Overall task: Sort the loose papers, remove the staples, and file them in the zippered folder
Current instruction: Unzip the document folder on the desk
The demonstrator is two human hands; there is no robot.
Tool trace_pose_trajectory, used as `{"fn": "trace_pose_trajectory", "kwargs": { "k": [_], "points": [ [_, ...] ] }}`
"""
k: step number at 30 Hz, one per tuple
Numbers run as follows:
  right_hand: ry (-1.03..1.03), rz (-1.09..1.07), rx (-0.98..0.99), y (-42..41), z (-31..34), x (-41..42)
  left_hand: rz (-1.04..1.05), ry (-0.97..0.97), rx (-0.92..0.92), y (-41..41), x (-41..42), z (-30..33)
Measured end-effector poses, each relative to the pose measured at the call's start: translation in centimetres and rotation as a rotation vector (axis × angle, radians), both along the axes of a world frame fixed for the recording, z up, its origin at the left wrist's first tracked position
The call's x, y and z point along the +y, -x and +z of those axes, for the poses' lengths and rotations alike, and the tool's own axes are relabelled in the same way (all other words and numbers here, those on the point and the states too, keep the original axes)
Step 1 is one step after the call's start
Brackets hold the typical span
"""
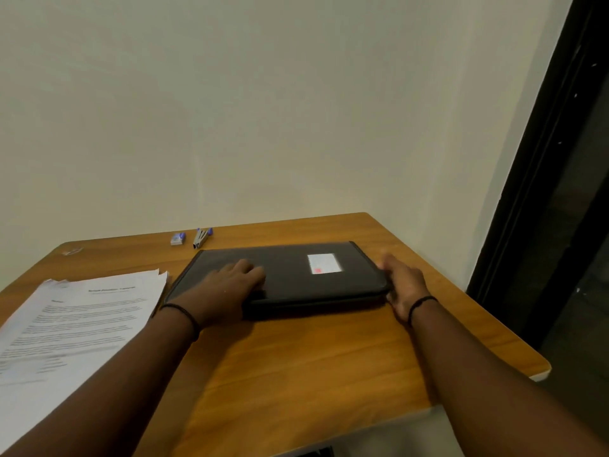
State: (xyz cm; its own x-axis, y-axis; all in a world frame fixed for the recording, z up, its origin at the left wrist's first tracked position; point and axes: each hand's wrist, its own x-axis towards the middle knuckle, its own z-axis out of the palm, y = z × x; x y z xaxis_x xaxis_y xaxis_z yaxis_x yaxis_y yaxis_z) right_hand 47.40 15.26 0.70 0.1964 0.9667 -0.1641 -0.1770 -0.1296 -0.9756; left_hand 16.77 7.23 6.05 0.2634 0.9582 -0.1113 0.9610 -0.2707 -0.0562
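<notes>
Two forearms are extended across the wooden table toward the zippered folder, which lies closed and flat near the far edge. Left hand is laid palm-down on the folder's near left part, fingers nearly straight, apparently to pin it. Right hand is set against the folder's right edge, fingers loosely extended; whether the zipper is pinched cannot be told. Opening is judged the step in hand. Loose papers are stacked left of the folder, unfiled. Staple remover and a small staple box are seen just beyond the folder's far left corner, within reach.
</notes>
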Motion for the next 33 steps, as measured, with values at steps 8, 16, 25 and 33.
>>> {"fn": "trace_pose_trajectory", "kwargs": {
  "k": [8,16,25,33],
  "points": [
    [-0.218,-0.083,-0.984,1.6,-1.4,1.2,-0.005,0.182,-0.152,-5.4,1.3,-3.2],
    [-0.326,0.066,-1.141,1.2,-1.7,6.2,-0.073,-0.020,-0.136,-6.2,1.7,-5.8],
    [-0.324,0.100,-1.376,0.9,-1.9,11.0,-0.104,-0.046,-0.066,-6.2,1.5,-6.1],
    [-0.390,0.111,-1.419,0.6,-2.3,10.0,-0.069,-0.082,-0.053,-7.2,1.3,-6.7]
  ]
}}
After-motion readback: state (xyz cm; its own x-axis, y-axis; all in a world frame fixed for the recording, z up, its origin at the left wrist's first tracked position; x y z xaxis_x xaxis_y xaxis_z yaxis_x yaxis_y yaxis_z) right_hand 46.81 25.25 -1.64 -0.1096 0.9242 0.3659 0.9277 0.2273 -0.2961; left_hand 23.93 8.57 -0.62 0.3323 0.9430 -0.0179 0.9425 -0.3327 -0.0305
